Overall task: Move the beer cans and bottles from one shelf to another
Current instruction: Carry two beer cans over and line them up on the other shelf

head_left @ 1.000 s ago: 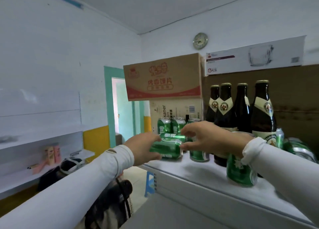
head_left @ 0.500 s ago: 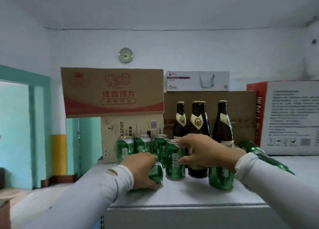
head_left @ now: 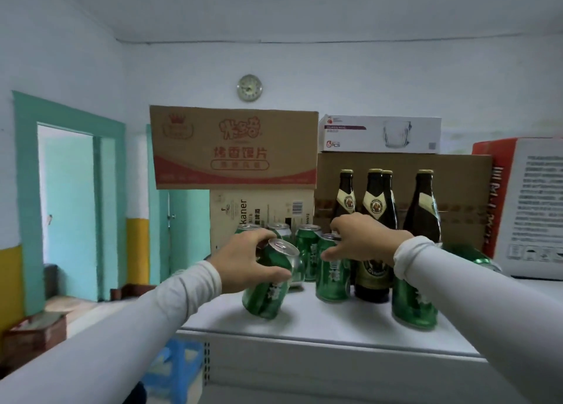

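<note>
Pale-walled storeroom with a teal doorway; up front, a white shelf crowded with beer, cartons stacked behind. Landmark for everything below: the front bottle, dark glass with a gold label, upright near the middle of the shelf.

Left of the front bottle, touching or nearly so: an upright can, green. Right hand clamped on its top, fingers over the rim, thumb against the side. Further left of the front bottle: a tilted can, leaning with its lid towards the bottle and its lower edge on or just above the shelf; hard to tell which. Left hand wrapped round its upper body, thumb in front. Hands apart, one can each.

Right of the front bottle, partly under the right sleeve: a near can. Behind and left of it: the back cans. Behind it: more tall bottles. Far right of it: a green bottle, apparently lying down.

Handling, as a judgement: cans probably full, so moderately heavy for their size, stiff, thin-walled, smooth and possibly slippery. Best taken round the mid-body rather than by the rim, since a pinch on the rim could slip. Bottles heavier, breakable and top-heavy; best gripped low on the body or with a second hand beneath, and kept clear of neighbouring glass.
</note>
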`<state>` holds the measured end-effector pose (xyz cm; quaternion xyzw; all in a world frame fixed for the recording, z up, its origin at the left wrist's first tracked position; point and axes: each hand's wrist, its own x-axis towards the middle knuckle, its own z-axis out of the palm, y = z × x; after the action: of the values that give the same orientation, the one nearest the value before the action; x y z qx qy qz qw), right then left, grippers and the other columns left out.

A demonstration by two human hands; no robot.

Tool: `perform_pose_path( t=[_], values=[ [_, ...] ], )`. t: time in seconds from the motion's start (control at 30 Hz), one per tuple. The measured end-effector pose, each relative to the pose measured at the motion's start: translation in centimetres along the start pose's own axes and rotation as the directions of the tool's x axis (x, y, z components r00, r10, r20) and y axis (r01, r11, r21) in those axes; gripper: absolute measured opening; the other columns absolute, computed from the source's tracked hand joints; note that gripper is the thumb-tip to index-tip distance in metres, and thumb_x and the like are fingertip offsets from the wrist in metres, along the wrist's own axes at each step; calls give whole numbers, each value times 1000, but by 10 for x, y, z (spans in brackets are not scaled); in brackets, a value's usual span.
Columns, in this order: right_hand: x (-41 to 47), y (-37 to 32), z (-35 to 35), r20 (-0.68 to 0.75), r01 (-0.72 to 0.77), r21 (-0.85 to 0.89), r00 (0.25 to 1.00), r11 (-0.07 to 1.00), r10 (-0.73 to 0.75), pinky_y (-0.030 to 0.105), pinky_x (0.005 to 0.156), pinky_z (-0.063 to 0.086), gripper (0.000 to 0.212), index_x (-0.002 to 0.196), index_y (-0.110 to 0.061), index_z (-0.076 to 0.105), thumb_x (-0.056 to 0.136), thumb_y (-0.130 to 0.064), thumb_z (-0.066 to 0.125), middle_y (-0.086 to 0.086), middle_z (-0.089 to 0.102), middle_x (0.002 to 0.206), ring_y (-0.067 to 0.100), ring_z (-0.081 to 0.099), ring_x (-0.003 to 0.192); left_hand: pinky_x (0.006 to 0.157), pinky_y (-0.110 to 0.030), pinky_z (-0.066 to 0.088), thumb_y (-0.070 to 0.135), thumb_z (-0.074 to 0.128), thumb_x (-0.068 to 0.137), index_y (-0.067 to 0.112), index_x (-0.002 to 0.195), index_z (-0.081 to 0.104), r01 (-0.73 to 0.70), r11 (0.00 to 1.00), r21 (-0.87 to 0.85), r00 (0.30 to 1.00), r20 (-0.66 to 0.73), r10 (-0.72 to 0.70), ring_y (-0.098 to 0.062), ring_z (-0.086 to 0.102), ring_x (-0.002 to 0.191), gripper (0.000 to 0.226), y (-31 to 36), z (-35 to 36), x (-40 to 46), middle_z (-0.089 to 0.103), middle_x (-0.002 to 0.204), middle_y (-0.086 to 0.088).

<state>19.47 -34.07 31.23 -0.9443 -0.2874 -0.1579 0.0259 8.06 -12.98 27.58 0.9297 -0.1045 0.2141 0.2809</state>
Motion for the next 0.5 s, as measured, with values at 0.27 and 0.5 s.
perform_pose_path(
  t=[0.27,0.5],
  values=[
    [0,-1,9,-9,40,157,999,987,-40,30,69,53,52,104,-11,60,75,-50,79,5,66,97,19,63,83,85,-36,56,31,78,77,18,116,58,199,969,-144,980,7,-200,-15,64,98,46,-20,-12,-15,68,107,1],
    [-14,4,-2,24,136,313,988,940,-151,50,95,51,69,121,-1,60,74,-47,80,17,65,119,34,62,109,85,-40,56,39,79,72,17,120,54,244,969,-41,970,10,-244,-19,63,101,58,-8,-12,-10,64,111,1]
  ],
)
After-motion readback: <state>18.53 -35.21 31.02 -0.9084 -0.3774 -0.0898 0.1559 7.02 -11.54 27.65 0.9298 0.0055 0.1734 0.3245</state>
